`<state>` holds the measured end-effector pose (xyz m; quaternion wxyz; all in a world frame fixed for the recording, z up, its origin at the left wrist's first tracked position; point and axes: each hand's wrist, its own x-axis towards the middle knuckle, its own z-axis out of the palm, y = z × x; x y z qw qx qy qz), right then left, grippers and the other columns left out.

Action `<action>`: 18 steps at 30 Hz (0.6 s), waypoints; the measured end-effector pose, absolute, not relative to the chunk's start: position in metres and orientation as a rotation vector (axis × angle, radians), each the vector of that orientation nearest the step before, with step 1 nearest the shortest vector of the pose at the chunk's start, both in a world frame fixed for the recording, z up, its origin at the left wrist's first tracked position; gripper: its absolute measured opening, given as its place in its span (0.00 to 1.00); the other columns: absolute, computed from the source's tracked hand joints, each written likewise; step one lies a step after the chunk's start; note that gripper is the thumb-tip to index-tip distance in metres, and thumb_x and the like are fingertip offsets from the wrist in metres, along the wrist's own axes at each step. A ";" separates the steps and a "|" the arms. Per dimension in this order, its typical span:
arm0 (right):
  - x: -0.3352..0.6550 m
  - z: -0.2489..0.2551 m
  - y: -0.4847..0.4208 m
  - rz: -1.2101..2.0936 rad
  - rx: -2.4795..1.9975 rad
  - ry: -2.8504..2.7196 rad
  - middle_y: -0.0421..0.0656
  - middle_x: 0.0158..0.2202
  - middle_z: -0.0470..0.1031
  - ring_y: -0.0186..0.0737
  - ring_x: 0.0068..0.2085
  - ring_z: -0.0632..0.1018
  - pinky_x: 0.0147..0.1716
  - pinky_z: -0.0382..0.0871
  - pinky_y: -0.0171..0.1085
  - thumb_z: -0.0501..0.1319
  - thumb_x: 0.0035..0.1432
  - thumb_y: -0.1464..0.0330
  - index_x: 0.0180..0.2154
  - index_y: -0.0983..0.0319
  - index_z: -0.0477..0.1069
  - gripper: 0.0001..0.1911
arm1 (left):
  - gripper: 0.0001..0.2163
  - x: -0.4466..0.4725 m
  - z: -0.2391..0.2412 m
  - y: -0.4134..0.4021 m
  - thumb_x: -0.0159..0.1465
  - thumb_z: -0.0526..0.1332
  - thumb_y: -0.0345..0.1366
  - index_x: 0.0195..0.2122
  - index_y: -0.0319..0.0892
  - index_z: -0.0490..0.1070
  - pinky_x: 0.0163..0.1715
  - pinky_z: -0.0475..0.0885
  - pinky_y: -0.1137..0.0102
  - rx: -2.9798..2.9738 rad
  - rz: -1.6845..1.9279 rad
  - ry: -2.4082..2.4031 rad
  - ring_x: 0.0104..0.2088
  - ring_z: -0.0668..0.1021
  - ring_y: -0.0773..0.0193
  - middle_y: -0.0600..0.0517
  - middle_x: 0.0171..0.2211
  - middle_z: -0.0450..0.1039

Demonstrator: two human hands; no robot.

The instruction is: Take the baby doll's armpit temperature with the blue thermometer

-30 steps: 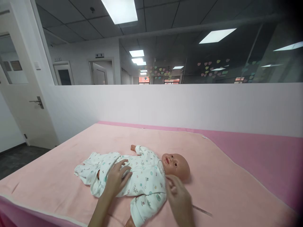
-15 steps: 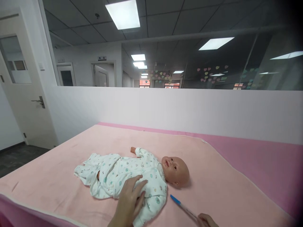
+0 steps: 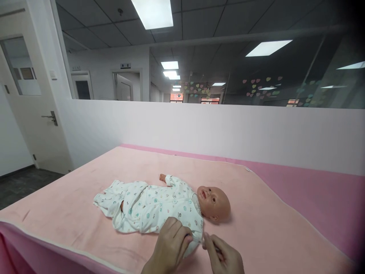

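A baby doll [image 3: 213, 198] in a white printed sleepsuit [image 3: 154, 207] lies on its back on a pale pink blanket [image 3: 256, 228], with its head to the right. My left hand [image 3: 171, 249] is curled round the doll's near sleeve at the bottom of the view. Just right of it, my right hand [image 3: 224, 257] is pinched on a thin stick. The stick's tip [image 3: 202, 240] sits at the edge of that sleeve, and most of the stick is hidden by my fingers.
The blanket covers a wide table with a deeper pink cover [image 3: 313, 190] showing at the right and back. A low white partition [image 3: 199, 129] with glass above runs behind it. A white door [image 3: 31, 114] stands at the left.
My left hand slid from the doll's belly to its near sleeve and closed on it. My right hand drew back with a blue-tipped stick, then came in beside the sleeve.
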<state>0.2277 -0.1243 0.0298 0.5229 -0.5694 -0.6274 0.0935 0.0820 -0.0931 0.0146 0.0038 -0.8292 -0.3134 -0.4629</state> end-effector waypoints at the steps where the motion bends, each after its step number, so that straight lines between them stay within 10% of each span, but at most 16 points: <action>1: 0.230 0.040 -0.118 0.142 -1.357 -1.559 0.36 0.13 0.56 0.28 0.17 0.59 0.16 0.55 0.28 0.52 0.54 0.54 0.14 0.62 0.59 0.24 | 0.08 0.080 0.019 -0.090 0.64 0.48 0.32 0.35 0.43 0.65 0.28 0.65 0.66 -2.608 -1.471 -0.975 0.29 0.69 0.62 0.49 0.26 0.68; 9: 0.297 0.163 -0.072 0.157 -0.904 -1.246 0.32 0.11 0.41 0.28 0.14 0.49 0.12 0.47 0.33 0.51 0.53 0.55 0.12 0.56 0.42 0.26 | 0.15 0.051 0.033 -0.016 0.64 0.48 0.36 0.53 0.43 0.57 0.51 0.61 0.59 -2.249 -1.725 -1.413 0.53 0.64 0.58 0.45 0.52 0.62; 18: 0.286 0.142 -0.068 0.182 -0.768 -1.385 0.31 0.10 0.44 0.28 0.15 0.49 0.12 0.47 0.30 0.48 0.57 0.62 0.11 0.57 0.43 0.26 | 0.10 0.056 0.003 -0.003 0.63 0.48 0.33 0.39 0.44 0.67 0.45 0.67 0.63 -2.318 -1.446 -1.424 0.46 0.70 0.60 0.48 0.44 0.67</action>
